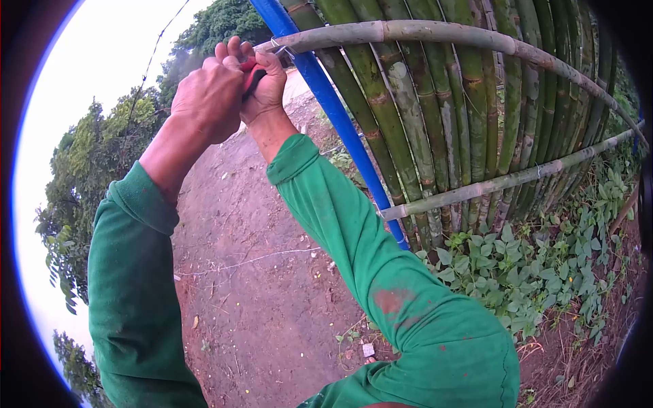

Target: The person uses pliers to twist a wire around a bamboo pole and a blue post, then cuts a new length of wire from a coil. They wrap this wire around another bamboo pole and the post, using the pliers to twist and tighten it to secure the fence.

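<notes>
My left hand [207,98] and my right hand [269,88] are closed together at the upper left end of a bamboo rail [422,30]. Between them show the red-and-black handles of pliers [253,80]; the jaws are hidden by my fingers. Both hands grip the handles, the left one wrapped over from the outer side. Close to my right thumb, a thin wire tie [281,49] loops round the rail where it crosses a blue post [326,102].
Upright green bamboo poles [422,122] form a fence on the right, with a lower bamboo rail [476,189] across them. Leafy plants [524,265] grow at its foot. A wire [252,260] lies over the bare soil [238,211]. Trees [88,156] stand at left.
</notes>
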A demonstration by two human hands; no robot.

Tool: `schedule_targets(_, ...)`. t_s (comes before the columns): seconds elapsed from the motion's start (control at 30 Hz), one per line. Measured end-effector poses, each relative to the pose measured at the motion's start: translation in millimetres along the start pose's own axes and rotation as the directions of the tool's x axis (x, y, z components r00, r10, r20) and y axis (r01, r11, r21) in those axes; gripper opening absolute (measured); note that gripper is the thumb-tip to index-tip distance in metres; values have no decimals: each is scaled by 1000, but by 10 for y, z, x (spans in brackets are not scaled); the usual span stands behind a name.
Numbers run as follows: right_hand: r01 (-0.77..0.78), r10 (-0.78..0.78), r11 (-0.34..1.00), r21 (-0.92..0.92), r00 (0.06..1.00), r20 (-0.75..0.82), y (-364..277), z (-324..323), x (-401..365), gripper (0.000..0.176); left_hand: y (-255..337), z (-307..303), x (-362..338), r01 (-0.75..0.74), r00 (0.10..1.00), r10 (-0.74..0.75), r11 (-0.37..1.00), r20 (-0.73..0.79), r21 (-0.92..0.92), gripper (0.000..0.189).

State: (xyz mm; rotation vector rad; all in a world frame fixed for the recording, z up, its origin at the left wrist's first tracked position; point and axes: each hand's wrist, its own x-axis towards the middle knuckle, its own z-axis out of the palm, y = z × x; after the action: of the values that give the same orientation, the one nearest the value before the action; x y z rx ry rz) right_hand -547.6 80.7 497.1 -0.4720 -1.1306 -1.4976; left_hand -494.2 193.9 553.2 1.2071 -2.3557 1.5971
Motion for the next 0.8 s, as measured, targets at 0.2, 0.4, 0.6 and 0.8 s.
schedule_targets(0.2,-20,28,996,-87,995,96,-62,-145,-18,28,63,0,6,102,994,-85,944,68,-312,44)
schedule_targets(0.4,-197,66,893,-404,947,-314,-211,-150,56,14,-2,468,9,198,980,-123,709,158,-676,27)
schedule_targets(0.6,-363,-128,572,-735,846,-518,-329,-136,16,15,419,843,-124,179,950,-309,639,-37,-748,36)
schedule_targets(0.8,-597,-479,53,-800,688,-545,-346,43,22,11,475,942,-87,292,945,-232,273,232,-917,22)
